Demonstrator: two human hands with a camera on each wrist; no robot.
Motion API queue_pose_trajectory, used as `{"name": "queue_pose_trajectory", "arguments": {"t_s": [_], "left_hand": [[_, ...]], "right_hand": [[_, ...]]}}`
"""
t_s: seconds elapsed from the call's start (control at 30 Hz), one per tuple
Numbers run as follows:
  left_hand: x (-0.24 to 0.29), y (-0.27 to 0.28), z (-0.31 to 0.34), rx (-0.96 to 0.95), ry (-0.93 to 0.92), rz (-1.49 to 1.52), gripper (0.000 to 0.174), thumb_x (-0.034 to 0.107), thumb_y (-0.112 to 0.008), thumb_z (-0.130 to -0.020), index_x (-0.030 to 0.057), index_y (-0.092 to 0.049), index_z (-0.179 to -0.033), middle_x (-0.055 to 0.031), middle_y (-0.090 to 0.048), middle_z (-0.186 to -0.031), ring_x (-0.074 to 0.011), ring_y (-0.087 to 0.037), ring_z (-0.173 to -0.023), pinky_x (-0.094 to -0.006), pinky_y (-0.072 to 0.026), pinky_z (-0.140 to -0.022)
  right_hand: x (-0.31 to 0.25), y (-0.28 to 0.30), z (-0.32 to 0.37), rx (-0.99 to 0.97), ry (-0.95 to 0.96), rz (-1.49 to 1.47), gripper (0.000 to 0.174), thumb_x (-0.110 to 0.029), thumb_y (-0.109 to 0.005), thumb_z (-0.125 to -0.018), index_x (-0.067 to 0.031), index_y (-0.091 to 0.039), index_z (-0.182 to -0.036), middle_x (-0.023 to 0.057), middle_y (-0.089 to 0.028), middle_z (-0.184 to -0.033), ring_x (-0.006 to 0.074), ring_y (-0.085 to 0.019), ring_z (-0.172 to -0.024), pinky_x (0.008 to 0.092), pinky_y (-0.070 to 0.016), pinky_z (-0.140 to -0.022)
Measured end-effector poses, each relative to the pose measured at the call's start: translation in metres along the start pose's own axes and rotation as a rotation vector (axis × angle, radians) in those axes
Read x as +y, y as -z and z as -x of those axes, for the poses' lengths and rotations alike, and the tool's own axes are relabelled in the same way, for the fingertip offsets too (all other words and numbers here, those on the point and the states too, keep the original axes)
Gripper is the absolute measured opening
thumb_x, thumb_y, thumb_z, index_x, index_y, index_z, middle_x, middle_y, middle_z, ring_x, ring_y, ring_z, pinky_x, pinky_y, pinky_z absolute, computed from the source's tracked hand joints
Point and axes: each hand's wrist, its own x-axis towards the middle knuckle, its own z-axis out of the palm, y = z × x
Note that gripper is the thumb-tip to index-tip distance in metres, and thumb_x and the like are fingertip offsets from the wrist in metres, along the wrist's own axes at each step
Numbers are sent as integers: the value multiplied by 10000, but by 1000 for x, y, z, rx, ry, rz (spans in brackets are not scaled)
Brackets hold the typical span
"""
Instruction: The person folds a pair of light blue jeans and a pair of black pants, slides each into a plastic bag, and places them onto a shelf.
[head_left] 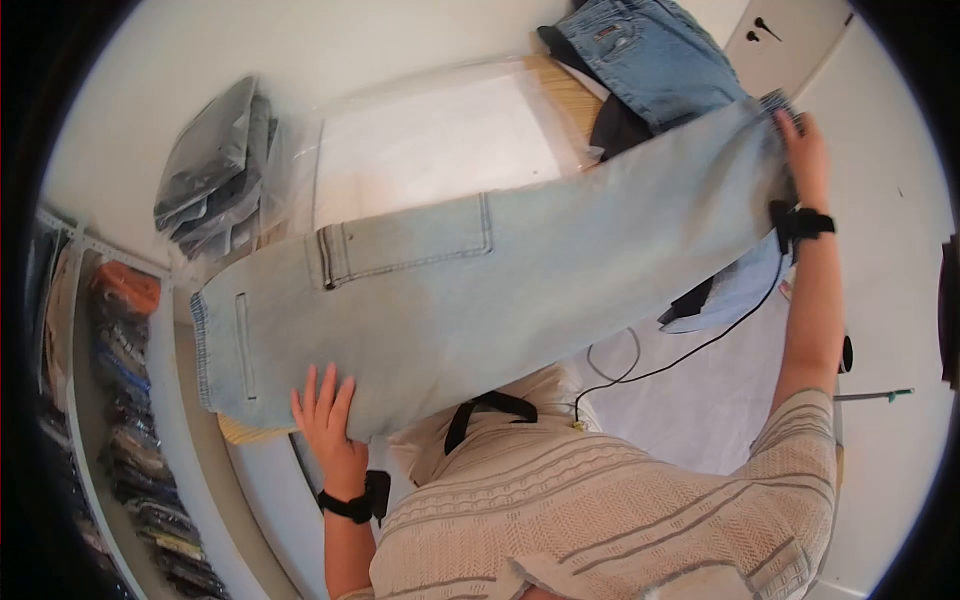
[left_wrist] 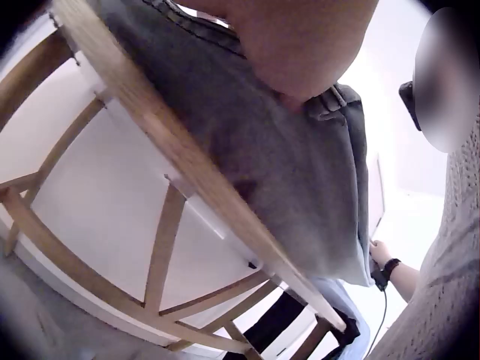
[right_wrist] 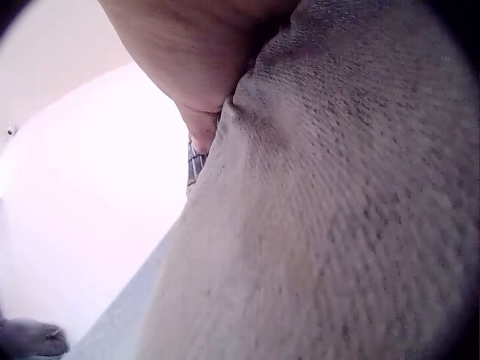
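A pair of light-blue jeans (head_left: 420, 300), folded lengthwise, stretches slantwise across the head view with its elastic waistband (head_left: 203, 350) at the left. My left hand (head_left: 332, 415) rests on the near edge by the waistband end, fingers straight and spread over the denim. At the far right end my right hand (head_left: 803, 150) grips the jeans and lifts that end, with fingers over the cloth. The right wrist view shows the hand (right_wrist: 217, 52) close against the denim (right_wrist: 322, 225), where the cloth puckers. From below, in the left wrist view, the jeans (left_wrist: 247, 135) hang over the table edge.
Clear plastic sheeting (head_left: 440, 140) lies on the wooden table behind the jeans. More denim (head_left: 650, 60) is piled at the back right. A bagged dark garment (head_left: 215, 150) stands at the back left, near a shelf of wrapped clothes (head_left: 140, 420). A black cable (head_left: 690, 355) runs from the right wrist.
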Motion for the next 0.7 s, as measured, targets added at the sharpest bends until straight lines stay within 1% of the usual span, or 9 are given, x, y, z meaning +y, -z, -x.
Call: {"name": "queue_pose_trajectory", "arguments": {"t_s": [0.07,0.17,0.23,0.27,0.33,0.43,0.57,0.63,0.7], "left_hand": [[7,4,-6,82,-11,-40,724,-159,-440,-508,101,-566,-1171,-105,-471,-1322,-327,-373,-1273,-550,-196,-1054],[21,13,-20,-109,-74,-25,616,-88,-539,-624,112,-546,-1206,-108,-453,-1342,-320,-378,-1271,-523,-217,-1062],[29,22,-27,-515,-127,152,533,57,-595,-769,98,-477,-1287,-116,-409,-1386,-317,-334,-1309,-469,-213,-1079],[26,28,-30,-500,-109,149,533,57,-595,-769,98,-477,-1287,-116,-409,-1386,-317,-334,-1309,-469,-213,-1079],[8,44,-35,-499,-19,354,662,242,-706,-745,118,-427,-1333,-128,-373,-1406,-336,-316,-1309,-471,-254,-1061],[-31,58,-49,-313,65,115,663,267,-674,-772,118,-396,-1355,-152,-351,-1415,-355,-272,-1327,-464,-256,-1061],[-79,54,-62,-294,180,-57,659,376,-609,-820,178,-347,-1392,-165,-267,-1457,-377,-206,-1351,-510,-221,-1065],[-84,52,-66,-535,467,-209,663,456,-544,-847,248,-286,-1422,-163,-169,-1494,-391,-133,-1371,-579,-157,-1057],[-95,46,-61,-542,466,-172,675,480,-537,-843,275,-267,-1427,-156,-130,-1504,-390,-104,-1377,-601,-126,-1051]], "right_hand": [[-5,19,-20,81,-32,-45,646,-585,-515,-833,10,-572,-1079,244,-618,-986,402,-574,-962,427,-466,-789],[16,6,-39,82,-86,-74,649,-593,-507,-833,5,-575,-1076,239,-625,-963,411,-575,-927,435,-461,-778],[52,-35,-49,-86,-63,110,671,-596,-495,-836,28,-571,-1069,256,-615,-980,418,-559,-974,438,-446,-823],[66,-56,-44,-151,-33,81,669,-586,-479,-848,43,-557,-1063,280,-601,-989,427,-555,-975,449,-440,-819],[95,-104,-23,-304,-68,35,699,-582,-459,-859,76,-526,-1085,310,-559,-1072,434,-518,-1046,451,-407,-875],[123,-142,-7,-371,-190,-164,738,-592,-438,-862,82,-473,-1162,320,-503,-1192,442,-462,-1141,437,-369,-953],[132,-144,-11,-462,-230,-159,734,-598,-419,-866,59,-448,-1194,310,-488,-1219,424,-460,-1156,441,-363,-963],[122,-141,-18,-457,-243,-136,728,-601,-412,-867,34,-434,-1221,293,-479,-1241,403,-462,-1166,446,-366,-964],[52,-92,-1,-445,-395,444,712,-606,-430,-854,-40,-392,-1285,238,-461,-1283,355,-460,-1189,451,-368,-973]]}}
